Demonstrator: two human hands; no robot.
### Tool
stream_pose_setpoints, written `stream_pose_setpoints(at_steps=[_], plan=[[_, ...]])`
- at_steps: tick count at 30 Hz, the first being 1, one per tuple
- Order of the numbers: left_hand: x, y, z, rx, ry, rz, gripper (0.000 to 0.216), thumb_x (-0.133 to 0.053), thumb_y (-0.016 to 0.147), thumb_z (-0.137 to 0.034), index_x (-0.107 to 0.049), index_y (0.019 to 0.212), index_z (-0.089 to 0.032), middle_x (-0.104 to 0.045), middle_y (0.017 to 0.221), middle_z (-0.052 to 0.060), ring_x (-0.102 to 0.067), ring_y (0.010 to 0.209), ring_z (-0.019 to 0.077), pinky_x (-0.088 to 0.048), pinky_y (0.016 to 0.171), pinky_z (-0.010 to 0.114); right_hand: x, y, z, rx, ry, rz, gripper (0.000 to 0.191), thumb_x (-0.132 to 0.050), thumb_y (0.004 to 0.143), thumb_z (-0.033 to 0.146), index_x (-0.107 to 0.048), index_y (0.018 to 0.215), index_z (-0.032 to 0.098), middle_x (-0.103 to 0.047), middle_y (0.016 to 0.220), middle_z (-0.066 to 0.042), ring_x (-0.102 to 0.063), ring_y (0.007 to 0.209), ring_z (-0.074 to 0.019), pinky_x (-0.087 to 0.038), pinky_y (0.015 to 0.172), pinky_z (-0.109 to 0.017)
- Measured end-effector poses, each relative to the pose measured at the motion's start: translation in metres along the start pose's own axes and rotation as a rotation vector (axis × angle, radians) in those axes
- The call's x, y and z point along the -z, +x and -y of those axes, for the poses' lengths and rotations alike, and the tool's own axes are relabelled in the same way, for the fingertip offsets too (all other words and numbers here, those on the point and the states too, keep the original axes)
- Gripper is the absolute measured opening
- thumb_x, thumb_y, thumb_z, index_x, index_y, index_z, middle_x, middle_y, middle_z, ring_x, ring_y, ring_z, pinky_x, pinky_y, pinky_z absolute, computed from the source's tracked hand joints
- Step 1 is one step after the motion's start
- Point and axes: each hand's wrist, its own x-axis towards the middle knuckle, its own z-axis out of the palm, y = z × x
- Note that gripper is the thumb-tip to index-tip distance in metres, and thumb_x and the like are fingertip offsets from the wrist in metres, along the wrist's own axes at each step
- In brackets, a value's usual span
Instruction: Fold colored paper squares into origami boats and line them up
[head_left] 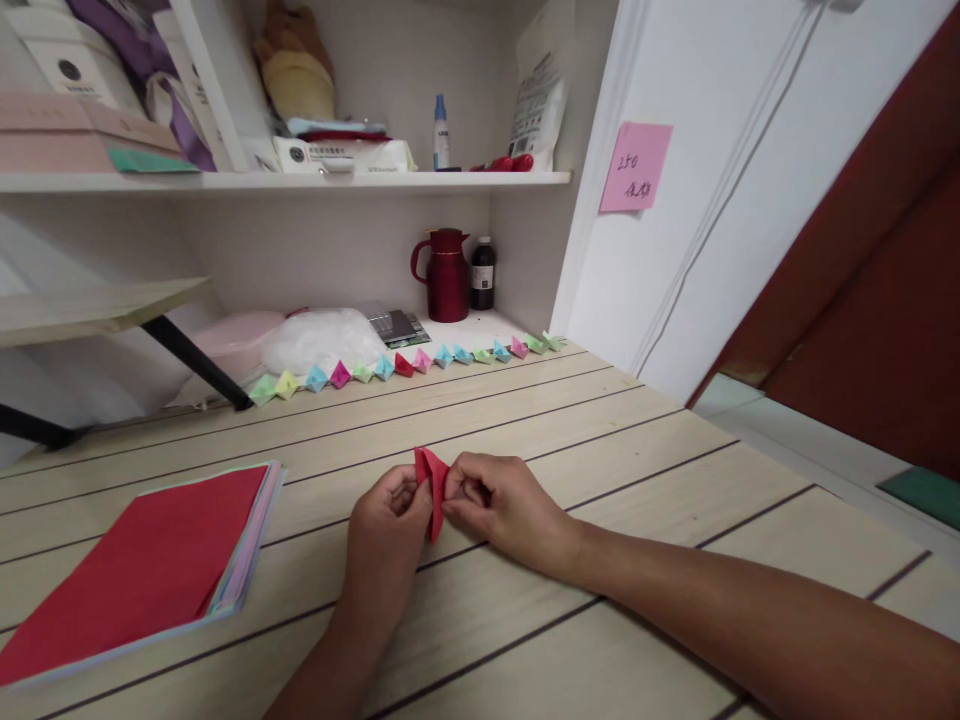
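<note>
A small piece of folded red paper (437,505) is upright between my two hands, over the middle of the table. My left hand (391,510) pinches its left side between thumb and curled fingers. On the other side, my right hand (499,500) is closed in a pinch at the paper's right edge. Parts of the paper are hidden behind my fingertips. To the left lies a stack of coloured paper (150,560) with a red sheet on top. Along the back of the table runs a row of small folded paper boats (403,365) in several colours.
Behind the row stand a dark red jug (448,278) and a dark bottle (483,276). A clear plastic bag (322,338) lies to their left. A small raised shelf (97,308) with black legs stands at the back left. A pink note (636,168) hangs at the right.
</note>
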Motion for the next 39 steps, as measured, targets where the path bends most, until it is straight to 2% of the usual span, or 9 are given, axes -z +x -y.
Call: stream_pose_setpoints(at_steps=[3, 6, 9, 16, 24, 29, 32, 35, 39], plan=[[0.0, -0.001, 0.001, -0.033, 0.008, -0.006, 0.011, -0.062, 0.071, -0.026, -0.064, 0.08, -0.019, -0.068, 0.069, -0.002, -0.064, 0.065, 0.0143, -0.048, 0.06, 0.022, 0.0, 0.002, 0.003, -0.031, 0.2, 0.038, 0.001, -0.06, 0.084, 0.02, -0.06, 0.085, 0.02, -0.058, 0.074, 0.002, -0.053, 0.069, -0.0122, -0.041, 0.062, -0.023], [0.0, -0.001, 0.003, -0.075, 0.065, -0.026, 0.013, -0.063, 0.072, -0.028, -0.064, 0.082, -0.02, -0.064, 0.063, -0.004, -0.061, 0.06, 0.0137, -0.045, 0.056, 0.022, 0.001, 0.002, 0.005, -0.029, 0.321, 0.076, 0.012, -0.062, 0.086, 0.03, -0.058, 0.089, 0.019, -0.062, 0.088, -0.002, -0.056, 0.08, -0.0147, -0.045, 0.071, -0.026], [-0.001, -0.003, 0.003, -0.112, 0.111, 0.001, 0.011, -0.062, 0.075, -0.03, -0.062, 0.081, -0.021, -0.063, 0.063, -0.004, -0.06, 0.059, 0.0135, -0.044, 0.055, 0.022, 0.0, 0.001, 0.005, -0.099, 0.331, 0.072, 0.027, -0.073, 0.077, 0.033, -0.052, 0.088, 0.02, -0.06, 0.084, 0.0, -0.054, 0.075, -0.0143, -0.045, 0.067, -0.025], [-0.004, -0.006, 0.006, -0.203, 0.323, -0.007, 0.005, -0.059, 0.077, -0.025, -0.06, 0.082, -0.023, -0.064, 0.066, -0.004, -0.06, 0.059, 0.0133, -0.044, 0.058, 0.023, -0.003, 0.002, 0.001, -0.124, 0.14, -0.021, 0.01, -0.057, 0.082, 0.016, -0.048, 0.082, 0.021, -0.057, 0.073, 0.003, -0.05, 0.066, -0.0126, -0.038, 0.06, -0.023], [-0.001, -0.003, 0.013, -0.366, 0.751, 0.003, 0.022, -0.047, 0.074, -0.005, -0.057, 0.08, -0.023, -0.063, 0.085, -0.001, -0.058, 0.073, 0.0145, -0.041, 0.064, 0.026, 0.001, 0.002, -0.012, 0.0, -0.143, 0.001, 0.019, -0.056, 0.069, 0.003, -0.052, 0.074, 0.021, -0.058, 0.073, 0.003, -0.048, 0.066, -0.0125, -0.032, 0.059, -0.023], [0.001, -0.002, 0.016, -0.422, 0.748, 0.096, 0.025, -0.048, 0.075, -0.004, -0.059, 0.083, -0.024, -0.06, 0.093, 0.0, -0.056, 0.067, 0.0128, -0.044, 0.063, 0.027, 0.002, 0.003, -0.017, 0.036, -0.223, 0.016, 0.019, -0.058, 0.07, 0.004, -0.05, 0.072, 0.021, -0.057, 0.072, 0.002, -0.048, 0.068, -0.014, -0.032, 0.062, -0.025], [0.0, -0.001, 0.016, -0.42, 0.684, 0.126, 0.021, -0.055, 0.077, -0.011, -0.059, 0.092, -0.024, -0.059, 0.098, 0.0, -0.057, 0.067, 0.0128, -0.047, 0.067, 0.029, 0.004, 0.004, -0.018, 0.024, -0.209, 0.025, 0.019, -0.059, 0.071, 0.006, -0.047, 0.071, 0.021, -0.053, 0.071, 0.003, -0.046, 0.069, -0.0142, -0.032, 0.063, -0.025], [-0.001, 0.0, 0.015, -0.374, 0.585, 0.118, 0.017, -0.058, 0.08, -0.02, -0.057, 0.096, -0.024, -0.058, 0.101, 0.001, -0.06, 0.072, 0.0142, -0.048, 0.072, 0.031, 0.007, 0.004, -0.017, -0.008, -0.063, 0.03, 0.016, -0.059, 0.075, 0.01, -0.047, 0.073, 0.02, -0.052, 0.076, 0.002, -0.047, 0.072, -0.014, -0.034, 0.065, -0.025], [-0.002, 0.0, 0.013, -0.348, 0.604, 0.081, 0.007, -0.053, 0.082, -0.02, -0.055, 0.089, -0.023, -0.06, 0.092, 0.002, -0.061, 0.079, 0.0178, -0.048, 0.073, 0.033, 0.006, 0.004, -0.016, -0.079, 0.143, 0.044, 0.012, -0.056, 0.078, 0.014, -0.046, 0.076, 0.021, -0.052, 0.073, 0.004, -0.046, 0.069, -0.0125, -0.035, 0.062, -0.023]])
